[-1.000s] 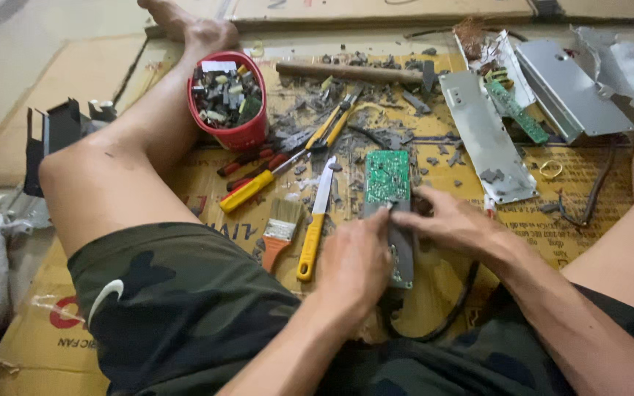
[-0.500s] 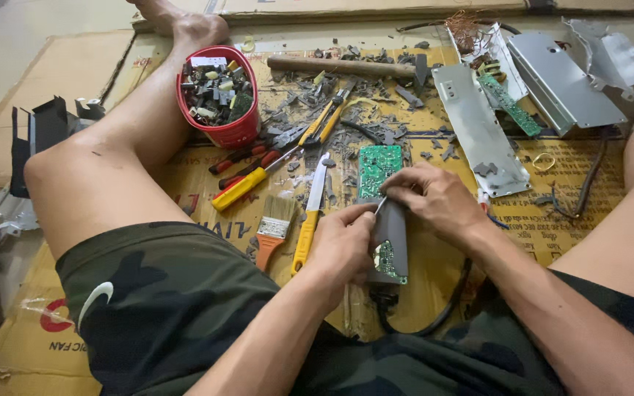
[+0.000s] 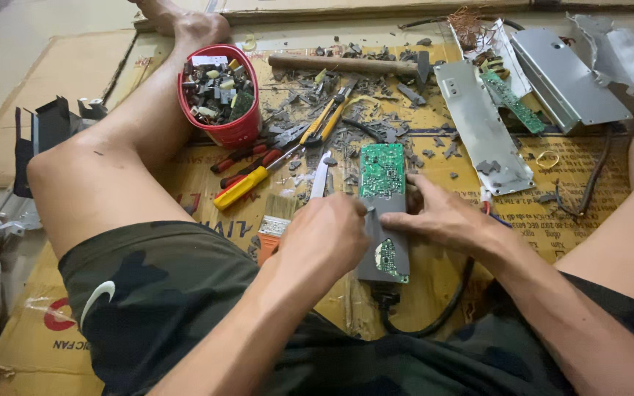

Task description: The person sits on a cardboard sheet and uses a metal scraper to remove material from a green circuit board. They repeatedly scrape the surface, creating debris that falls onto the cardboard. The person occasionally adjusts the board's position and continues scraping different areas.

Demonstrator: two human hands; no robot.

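Observation:
A dark grey power adapter casing lies on the cardboard between my legs. A small patch of green circuit board shows at its near end. My left hand is closed against the casing's left edge. My right hand grips its right side and far end with spread fingers. A loose green circuit board lies flat just beyond the casing, touching its far end. Whether my left hand also hides a small tool I cannot tell.
A red tub of small parts stands by my left knee. A hammer, yellow-handled screwdriver, pliers, utility knife and paintbrush lie around. Bent metal plates sit at right. A black cable trails from the casing.
Both hands have shifted on the casing and turned it so the small green board patch faces up. My left hand now presses its left edge.

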